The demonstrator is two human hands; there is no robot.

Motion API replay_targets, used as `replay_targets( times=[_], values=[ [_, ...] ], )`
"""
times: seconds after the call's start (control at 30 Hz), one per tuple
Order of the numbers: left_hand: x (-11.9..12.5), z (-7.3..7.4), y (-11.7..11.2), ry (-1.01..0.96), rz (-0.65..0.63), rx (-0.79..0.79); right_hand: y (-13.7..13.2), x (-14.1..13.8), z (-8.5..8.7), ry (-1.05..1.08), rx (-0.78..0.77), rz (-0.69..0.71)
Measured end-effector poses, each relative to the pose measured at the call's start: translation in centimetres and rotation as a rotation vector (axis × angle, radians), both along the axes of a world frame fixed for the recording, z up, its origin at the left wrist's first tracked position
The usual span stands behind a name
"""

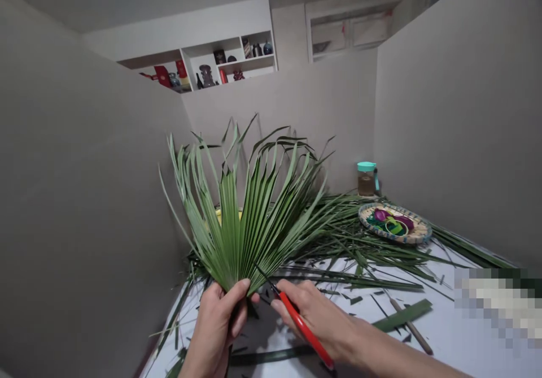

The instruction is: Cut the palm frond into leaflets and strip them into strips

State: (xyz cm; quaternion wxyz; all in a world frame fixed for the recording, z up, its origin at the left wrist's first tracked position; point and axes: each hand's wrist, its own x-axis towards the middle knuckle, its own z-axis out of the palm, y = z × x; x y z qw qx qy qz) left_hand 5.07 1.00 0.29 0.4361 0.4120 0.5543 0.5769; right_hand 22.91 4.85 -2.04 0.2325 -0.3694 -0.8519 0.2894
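A large green fan palm leaf stands upright in front of me, its strips spreading upward from the base. My left hand is closed around that base, thumb pressed on the front. My right hand grips red-handled shears. Their thin dark blade reaches up and left against the lower right strips of the leaf. Part of the shears is hidden by my fingers, so how far they are opened does not show. The leaf's stalk is mostly behind my left hand.
Loose palm strips lie heaped across the white table. At right sit a round woven tray with purple and green pieces, a teal-lidded jar and a slim wooden-handled tool. Grey partitions flank the table.
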Motion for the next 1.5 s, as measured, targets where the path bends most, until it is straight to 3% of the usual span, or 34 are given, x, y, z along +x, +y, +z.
replay_targets(
  times=[0.33,0.67,0.93,1.07,1.23,1.5],
  values=[
    [0.1,0.3,0.6,0.045,-0.047,-0.023,1.6,-1.1,0.8,0.028,0.037,0.038],
    [-0.6,0.0,0.6,-0.011,-0.037,-0.070,2.9,0.3,0.3,-0.008,0.066,0.129],
    [-0.7,1.0,0.5,0.029,-0.115,-0.072,3.3,-0.9,2.4,0.027,0.055,0.182],
    [-1.2,1.5,0.4,0.066,-0.157,-0.081,3.9,-0.6,2.4,0.012,0.064,0.219],
    [-2.2,1.3,0.4,0.082,-0.204,-0.100,5.2,-0.2,2.1,-0.005,0.068,0.268],
    [-2.4,0.9,0.7,0.071,-0.239,-0.136,5.9,-0.8,3.5,0.028,0.005,0.347]
  ],
)
